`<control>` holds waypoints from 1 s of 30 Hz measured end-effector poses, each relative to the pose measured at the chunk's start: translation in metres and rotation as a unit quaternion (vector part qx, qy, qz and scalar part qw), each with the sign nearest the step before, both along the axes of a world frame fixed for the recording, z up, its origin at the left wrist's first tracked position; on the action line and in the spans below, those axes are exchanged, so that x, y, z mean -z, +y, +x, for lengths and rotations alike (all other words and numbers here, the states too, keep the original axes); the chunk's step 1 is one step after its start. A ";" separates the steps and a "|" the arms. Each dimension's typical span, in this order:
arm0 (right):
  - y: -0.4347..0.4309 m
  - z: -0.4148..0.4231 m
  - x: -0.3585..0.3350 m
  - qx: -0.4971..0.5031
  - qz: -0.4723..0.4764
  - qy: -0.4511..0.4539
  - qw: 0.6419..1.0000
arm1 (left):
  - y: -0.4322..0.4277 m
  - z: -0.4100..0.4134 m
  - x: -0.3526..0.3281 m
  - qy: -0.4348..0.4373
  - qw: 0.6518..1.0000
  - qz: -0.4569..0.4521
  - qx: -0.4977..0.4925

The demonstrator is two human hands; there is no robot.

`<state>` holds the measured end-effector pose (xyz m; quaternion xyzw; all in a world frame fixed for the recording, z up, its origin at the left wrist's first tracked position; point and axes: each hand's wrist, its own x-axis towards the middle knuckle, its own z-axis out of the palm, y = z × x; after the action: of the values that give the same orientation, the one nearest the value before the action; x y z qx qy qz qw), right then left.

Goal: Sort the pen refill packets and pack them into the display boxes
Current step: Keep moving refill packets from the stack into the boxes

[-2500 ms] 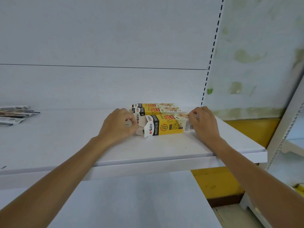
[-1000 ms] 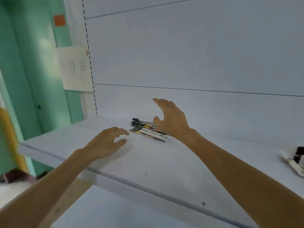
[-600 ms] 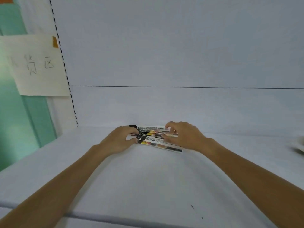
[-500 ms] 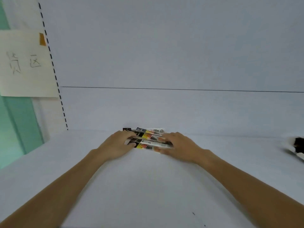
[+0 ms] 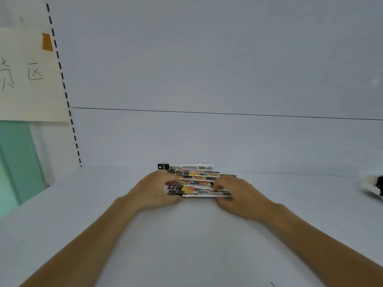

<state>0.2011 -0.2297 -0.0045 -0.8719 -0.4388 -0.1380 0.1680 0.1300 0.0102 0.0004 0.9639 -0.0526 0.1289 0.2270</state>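
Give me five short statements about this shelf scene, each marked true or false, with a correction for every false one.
1. The left hand holds the left end of the pen refill packets. True.
2. The right hand hangs clear of the packets. False: it holds their right end.
3. The packets lie in a pile on the white shelf. True.
4. The packets sit inside a display box. False: they lie loose on the shelf.
5. The paper sign hangs to the right of the packets. False: it is on the left, with orange tape at its top corner.
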 end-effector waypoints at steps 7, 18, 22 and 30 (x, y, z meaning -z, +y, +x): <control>0.005 0.000 -0.002 -0.011 -0.115 -0.176 0.978 | -0.007 -0.004 -0.004 -0.027 0.998 0.048 0.004; 0.005 -0.015 -0.030 -0.031 -0.007 -0.049 0.998 | -0.040 -0.011 -0.017 -0.061 0.965 0.253 -0.026; -0.024 0.002 -0.052 0.008 0.268 0.209 0.940 | -0.033 -0.014 -0.027 -0.063 0.972 0.219 -0.055; -0.037 -0.020 -0.036 0.105 0.102 -0.019 0.989 | -0.094 -0.001 -0.041 -0.071 0.971 0.225 -0.049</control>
<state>0.1813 -0.2668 0.0318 -0.8886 -0.3319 -0.2157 0.2319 0.1288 -0.0837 0.0414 0.9801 -0.0489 0.1924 -0.0067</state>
